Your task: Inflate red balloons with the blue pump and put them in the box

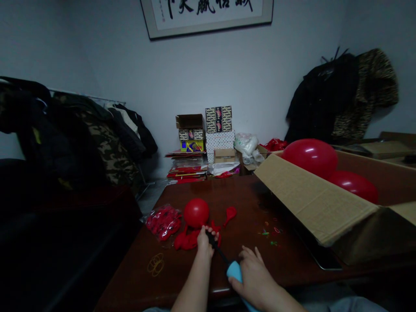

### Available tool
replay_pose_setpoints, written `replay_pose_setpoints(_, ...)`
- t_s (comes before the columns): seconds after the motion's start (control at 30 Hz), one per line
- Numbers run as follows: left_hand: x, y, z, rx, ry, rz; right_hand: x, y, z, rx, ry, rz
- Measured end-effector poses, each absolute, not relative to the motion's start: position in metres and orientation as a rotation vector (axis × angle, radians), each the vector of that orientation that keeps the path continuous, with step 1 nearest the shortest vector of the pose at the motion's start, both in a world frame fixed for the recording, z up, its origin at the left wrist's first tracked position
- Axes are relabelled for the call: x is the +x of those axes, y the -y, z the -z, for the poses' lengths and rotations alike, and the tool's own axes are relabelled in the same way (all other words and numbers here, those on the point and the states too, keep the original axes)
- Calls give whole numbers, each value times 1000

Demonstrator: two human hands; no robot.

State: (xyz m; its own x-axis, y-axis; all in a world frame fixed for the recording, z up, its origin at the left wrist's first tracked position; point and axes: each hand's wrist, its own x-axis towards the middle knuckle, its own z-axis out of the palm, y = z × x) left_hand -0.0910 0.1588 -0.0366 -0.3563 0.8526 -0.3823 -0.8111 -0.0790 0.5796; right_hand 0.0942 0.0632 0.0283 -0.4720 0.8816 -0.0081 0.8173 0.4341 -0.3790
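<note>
A partly inflated red balloon (196,212) stands above my left hand (206,241), whose closed fingers pinch its neck around the black nozzle (221,252) of a hand pump. My right hand (255,275) grips the light-blue body (234,272) of this balloon pump; its thumb lies over the near side and the fingers are partly extended. Beside my left hand are limp red balloons (186,239), and another uninflated balloon (230,213) rests farther right. A clear bag of red balloons (164,222) lies to the left.
An open cardboard box (312,199) with inflated red balloons (310,158) takes up the table's right side. A dark flat device (326,259) lies beneath its edge. Yellow rubber bands (156,264) and small coloured bands (274,243) lie on the brown table (130,281). Stacked boxes (218,119) stand by the wall.
</note>
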Motion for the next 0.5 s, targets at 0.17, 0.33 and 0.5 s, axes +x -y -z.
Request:
replay_pose_setpoints(0.17,-78,-152,49,58,-890,-1676,73,-84,-21,-1560,2526,-444)
replay_pose_setpoints(0.33,-75,-148,52,93,-905,-1620,54,-97,-18,-1586,2518,-397)
replay_pose_setpoints(0.5,-79,-150,54,166,-975,-1595,48,-88,-15,-1581,2498,-395)
